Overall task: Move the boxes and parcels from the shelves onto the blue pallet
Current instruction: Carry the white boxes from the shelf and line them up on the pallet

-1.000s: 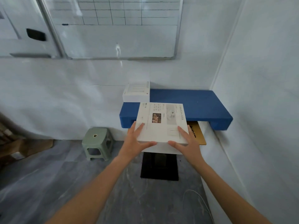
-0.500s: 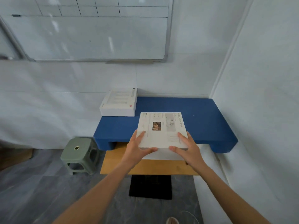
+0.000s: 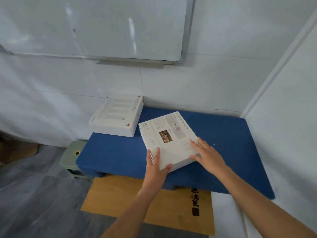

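White box (image 3: 167, 137) now sits on the blue pallet (image 3: 223, 140) (carried before), second box (image 3: 118, 115) at ten o'clock; left hand (image 3: 157, 164) and right hand (image 3: 208, 154) grip its near corners, one delivery nearly done.

A whiteboard (image 3: 96, 26) hangs above; green stool (image 3: 72, 156) beside brown board (image 3: 154, 203)
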